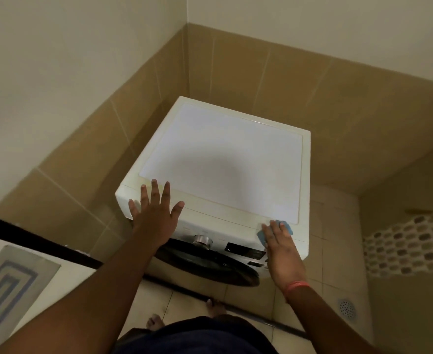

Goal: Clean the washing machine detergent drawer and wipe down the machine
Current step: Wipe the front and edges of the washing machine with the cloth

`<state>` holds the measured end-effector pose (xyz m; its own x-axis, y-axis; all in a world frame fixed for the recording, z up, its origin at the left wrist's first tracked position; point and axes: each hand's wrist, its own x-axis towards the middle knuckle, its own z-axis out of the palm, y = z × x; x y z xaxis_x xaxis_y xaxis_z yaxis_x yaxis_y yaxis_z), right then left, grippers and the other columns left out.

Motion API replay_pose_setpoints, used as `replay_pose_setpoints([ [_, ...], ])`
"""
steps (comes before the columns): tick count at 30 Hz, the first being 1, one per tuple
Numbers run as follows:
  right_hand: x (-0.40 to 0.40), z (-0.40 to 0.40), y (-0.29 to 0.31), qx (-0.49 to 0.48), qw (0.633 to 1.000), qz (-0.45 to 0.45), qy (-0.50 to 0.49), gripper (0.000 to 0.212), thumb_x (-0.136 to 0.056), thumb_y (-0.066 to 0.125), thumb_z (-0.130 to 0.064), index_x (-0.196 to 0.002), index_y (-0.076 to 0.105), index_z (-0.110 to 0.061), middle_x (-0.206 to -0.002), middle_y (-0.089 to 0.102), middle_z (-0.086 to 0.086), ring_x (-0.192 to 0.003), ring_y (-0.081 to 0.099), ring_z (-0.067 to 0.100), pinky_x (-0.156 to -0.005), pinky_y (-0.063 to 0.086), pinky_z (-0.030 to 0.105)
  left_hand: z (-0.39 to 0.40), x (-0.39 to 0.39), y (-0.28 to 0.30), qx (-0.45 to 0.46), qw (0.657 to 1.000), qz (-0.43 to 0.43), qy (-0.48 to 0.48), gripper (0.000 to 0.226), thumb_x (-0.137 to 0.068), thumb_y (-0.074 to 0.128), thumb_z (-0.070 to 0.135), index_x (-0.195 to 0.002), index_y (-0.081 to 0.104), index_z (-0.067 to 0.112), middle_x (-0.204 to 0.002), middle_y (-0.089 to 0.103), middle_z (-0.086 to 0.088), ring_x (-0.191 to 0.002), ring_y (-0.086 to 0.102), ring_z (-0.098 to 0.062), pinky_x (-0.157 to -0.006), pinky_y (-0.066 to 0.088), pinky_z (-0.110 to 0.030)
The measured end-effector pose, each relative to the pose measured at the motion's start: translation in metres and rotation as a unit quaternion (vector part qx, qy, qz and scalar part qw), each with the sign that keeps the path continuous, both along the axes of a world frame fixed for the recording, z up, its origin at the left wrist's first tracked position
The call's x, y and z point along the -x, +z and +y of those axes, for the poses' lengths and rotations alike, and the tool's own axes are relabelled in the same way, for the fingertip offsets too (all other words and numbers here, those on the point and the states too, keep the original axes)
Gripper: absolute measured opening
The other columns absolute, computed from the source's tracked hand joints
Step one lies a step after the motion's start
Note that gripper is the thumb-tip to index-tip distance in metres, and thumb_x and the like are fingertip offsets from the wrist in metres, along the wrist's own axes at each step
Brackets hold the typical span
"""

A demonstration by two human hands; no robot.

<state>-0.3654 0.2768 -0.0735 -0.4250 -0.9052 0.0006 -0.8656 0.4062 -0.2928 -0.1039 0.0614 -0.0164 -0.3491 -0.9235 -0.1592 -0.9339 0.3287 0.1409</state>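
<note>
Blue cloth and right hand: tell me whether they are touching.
Touching. The head view shows the right hand lying flat on the blue cloth, fingers straight, pressing it against the washing machine at its front right corner.

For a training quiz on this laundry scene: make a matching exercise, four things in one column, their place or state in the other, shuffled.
Things:
1. left hand
2. right hand
3. knob
4. rug

Places or states:
A. on the floor, left of the washing machine
B. pressing a blue cloth on the machine's front right corner
C. flat on the machine's front left corner
D. on the front panel above the door

Pairs: 1-C, 2-B, 3-D, 4-A
</note>
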Motion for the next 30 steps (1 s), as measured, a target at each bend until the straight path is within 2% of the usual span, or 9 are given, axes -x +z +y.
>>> replay_pose_setpoints([
  [2,-0.023,-0.012,0.001,0.005,1.000,0.007,0.010,0.088,-0.075,0.056,0.019,-0.152,0.033,-0.017,-0.159,0.025,0.010,-0.148,0.018,0.032,-0.114,0.035,0.048,0.001,-0.004,0.000,-0.014,1.000,0.001,0.005,0.081,-0.084,-0.007,0.067,-0.156,-0.011,0.030,-0.165,-0.012,-0.006,-0.151,-0.009,-0.031,-0.118,0.004,-0.061],
  [6,-0.051,-0.041,0.005,0.011,0.974,0.039,0.222,0.089,-0.077,0.052,0.016,-0.154,0.027,-0.021,-0.162,0.018,0.004,-0.151,0.010,0.027,-0.119,0.023,0.038,0.001,-0.006,0.003,-0.020,1.000,0.024,-0.001,0.073,-0.094,0.006,0.064,-0.156,-0.011,0.030,-0.165,-0.012,-0.005,-0.151,-0.010,-0.030,-0.118,0.003,-0.062],
  [9,-0.048,-0.077,0.006,-0.005,0.983,0.025,0.184,0.080,-0.075,0.063,0.013,-0.148,0.041,-0.013,-0.157,0.031,0.013,-0.147,0.024,0.032,-0.116,0.031,0.042,-0.006,-0.014,0.005,-0.022,0.999,0.033,0.010,0.076,-0.090,0.001,0.067,-0.156,-0.011,0.031,-0.165,-0.014,-0.003,-0.151,-0.012,-0.029,-0.118,0.001,-0.061],
  [11,-0.062,-0.097,0.005,-0.030,0.984,0.036,0.171,0.077,-0.070,0.070,0.008,-0.142,0.049,-0.010,-0.152,0.037,0.020,-0.143,0.029,0.039,-0.118,0.027,0.046,-0.010,-0.024,0.006,-0.031,0.998,0.047,0.032,0.079,-0.087,-0.002,0.068,-0.156,-0.010,0.032,-0.165,-0.014,-0.003,-0.151,-0.013,-0.029,-0.118,0.000,-0.062],
  [13,-0.087,-0.110,0.002,-0.061,0.966,0.074,0.238,0.074,-0.078,0.068,-0.004,-0.147,0.041,-0.014,-0.157,0.029,0.016,-0.146,0.020,0.038,-0.121,0.019,0.045,-0.012,-0.034,0.005,-0.029,0.997,0.053,0.046,0.080,-0.087,-0.001,0.068,-0.157,-0.006,0.030,-0.165,-0.010,-0.005,-0.151,-0.011,-0.031,-0.118,0.003,-0.063],
  [17,-0.109,-0.138,0.008,-0.070,0.937,0.085,0.331,0.084,-0.084,0.071,-0.016,-0.154,0.024,-0.022,-0.164,0.012,0.005,-0.151,0.007,0.028,-0.120,0.024,0.041,-0.013,-0.055,-0.001,-0.033,0.996,0.055,0.067,0.078,-0.090,0.001,0.067,-0.157,-0.003,0.028,-0.166,-0.007,-0.006,-0.151,-0.009,-0.034,-0.116,0.005,-0.066],
  [21,-0.130,-0.174,0.016,-0.068,0.948,0.101,0.293,0.072,-0.083,0.065,-0.006,-0.149,0.039,-0.018,-0.160,0.024,0.012,-0.148,0.013,0.035,-0.121,0.010,0.040,-0.010,-0.077,-0.010,-0.049,0.990,0.079,0.110,0.075,-0.094,0.008,0.067,-0.157,-0.001,0.028,-0.166,-0.007,-0.007,-0.151,-0.011,-0.032,-0.115,0.001,-0.065],
  [25,-0.168,-0.181,0.016,-0.092,0.892,0.138,0.420,0.063,-0.092,0.044,-0.015,-0.153,0.029,-0.016,-0.163,0.010,0.011,-0.150,0.005,0.036,-0.119,0.025,0.049,-0.004,-0.095,-0.020,-0.073,0.979,0.108,0.158,0.075,-0.094,0.010,0.068,-0.156,-0.005,0.029,-0.165,-0.010,-0.006,-0.151,-0.013,-0.030,-0.116,-0.001,-0.062],
  [30,-0.179,-0.238,0.019,-0.078,0.867,0.164,0.465,0.067,-0.082,0.066,0.000,-0.144,0.047,-0.018,-0.157,0.033,0.012,-0.145,0.026,0.036,-0.111,0.039,0.050,0.001,-0.115,-0.029,-0.088,0.967,0.112,0.211,0.073,-0.095,0.011,0.068,-0.156,-0.003,0.031,-0.165,-0.010,-0.006,-0.151,-0.013,-0.030,-0.117,-0.002,-0.063],
])
